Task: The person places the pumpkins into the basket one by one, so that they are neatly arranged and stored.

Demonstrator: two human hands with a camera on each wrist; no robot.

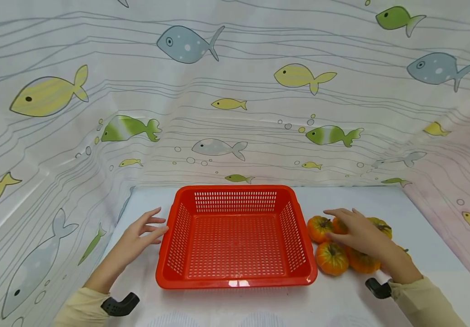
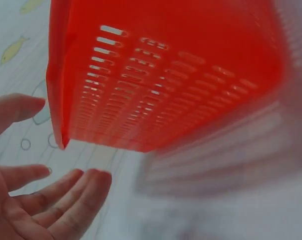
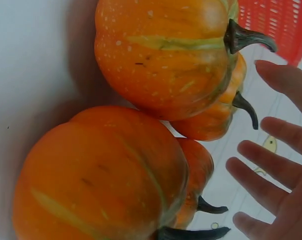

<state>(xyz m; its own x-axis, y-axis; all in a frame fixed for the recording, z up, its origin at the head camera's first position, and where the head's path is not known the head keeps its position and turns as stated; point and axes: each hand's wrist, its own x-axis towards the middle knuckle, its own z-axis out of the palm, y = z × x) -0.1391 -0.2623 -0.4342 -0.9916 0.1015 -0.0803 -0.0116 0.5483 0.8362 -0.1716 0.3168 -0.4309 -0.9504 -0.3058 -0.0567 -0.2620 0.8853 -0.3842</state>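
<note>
A red plastic basket point(image 1: 235, 282) with slotted walls stands in the middle of the table, its inside bare. Beside its left wall is my left hand point(image 1: 138, 238), fingers spread and fingertips right at the rim; the left wrist view shows nothing in it. To the right of the basket lie several small orange pumpkins point(image 1: 332, 259) with green streaks and dark stems. Over them hovers my right hand point(image 1: 359, 231), its fingers extended and parted, hiding part of the group. In the right wrist view a large pumpkin point(image 3: 101, 175) sits close by, with the palm holding nothing.
Behind the table rises a pale fabric backdrop point(image 1: 259, 122) printed with fish, which also closes off both sides. A black wrist device point(image 1: 120, 304) sits below the left forearm, another point(image 1: 378, 288) by the right one. White table surface point(image 1: 227, 309) lies in front of the basket.
</note>
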